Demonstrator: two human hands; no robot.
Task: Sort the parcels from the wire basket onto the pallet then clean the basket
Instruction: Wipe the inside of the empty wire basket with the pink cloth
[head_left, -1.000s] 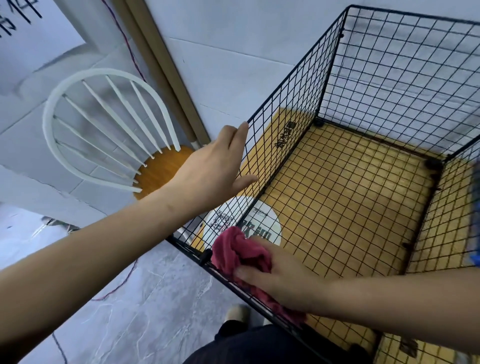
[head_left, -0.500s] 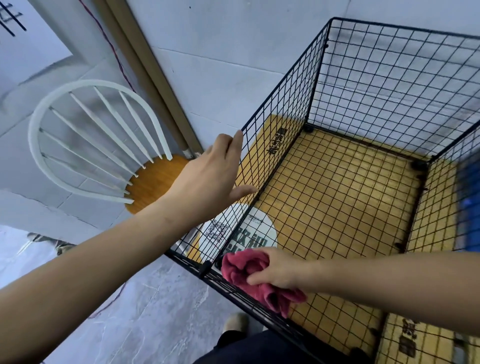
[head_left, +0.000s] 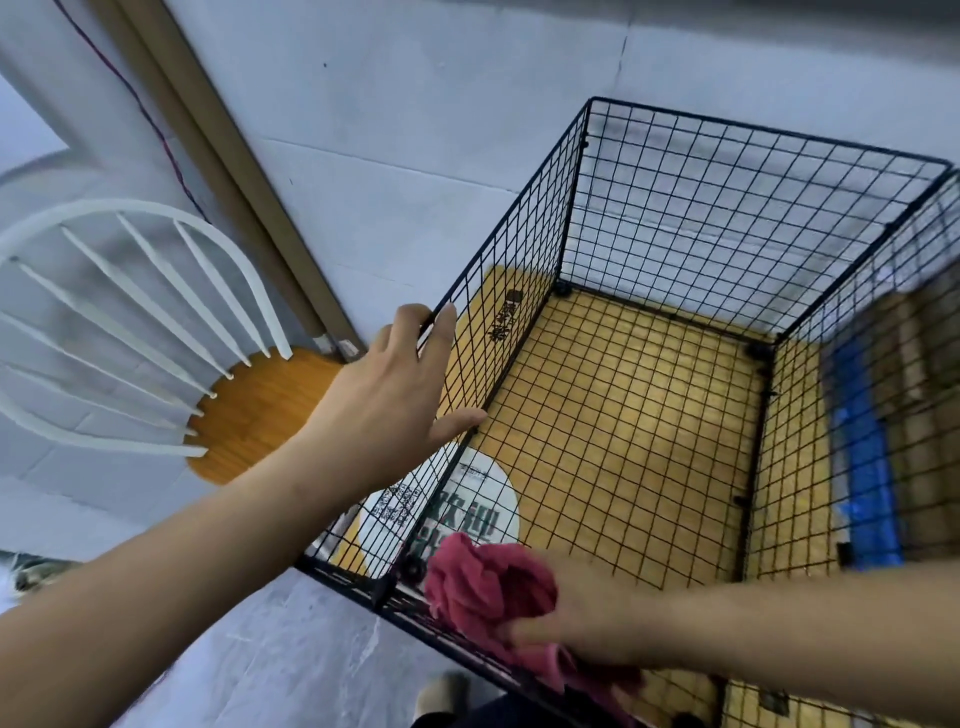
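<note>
1. At the far left a white spindle-back chair (head_left: 130, 312) with a round wooden seat stands against the pale wall (head_left: 415, 104). A brown strip (head_left: 223, 171) runs slantwise along the wall just beside it.
2. The left hand (head_left: 395, 400) reaches in from the lower left. It is spread wide, with straight fingers laid on the left wall of the wire basket (head_left: 675, 208), fingertips up at the top rim and the thumb splayed out against the mesh. It holds nothing.
3. The wire basket, black and square-meshed, stands on the floor in the middle and right of the view, its far wall close to the pale wall. A yellow surface (head_left: 623, 441) shows through its mesh bottom.
4. A round white sticker (head_left: 467, 499) with a code square and dark lettering lies on that yellow surface, under the basket's near-left corner.
5. A red cloth (head_left: 483, 582), bunched up, sits at the near-left corner of the basket, touching the top rim of the near wall.
6. The right hand (head_left: 582, 608) comes in from the right and grips the red cloth, fingers curled round the bunch and pressing it on the rim wire.
7. Below the basket's near wall a light shoe (head_left: 441, 691) stands on the grey marbled floor (head_left: 260, 649).
8. Beyond the right wall a blue shape (head_left: 862, 467) and brown shapes (head_left: 914, 364) show through the mesh, too blurred to tell what they are.
</note>
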